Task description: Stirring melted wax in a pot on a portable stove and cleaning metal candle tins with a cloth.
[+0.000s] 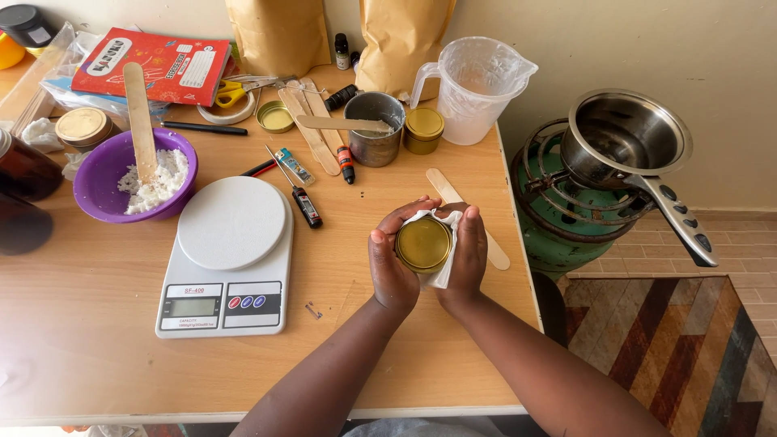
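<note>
Both my hands are cupped around a small round gold tin (423, 243) above the wooden table (97, 364). My left hand (391, 263) grips the tin's left side. My right hand (468, 255) holds the right side with a white tissue (441, 271) pressed between palm and tin. A flat wooden stick (495, 252) lies on the table partly under my right hand.
A white kitchen scale (231, 259) sits left of my hands. A purple bowl (101, 198) holds white flakes and a wooden stick. Behind are a metal cup (374, 133), another gold tin (424, 129), a plastic jug (477, 89), a thermometer (303, 198). A steel pot (623, 137) rests on a green gas burner.
</note>
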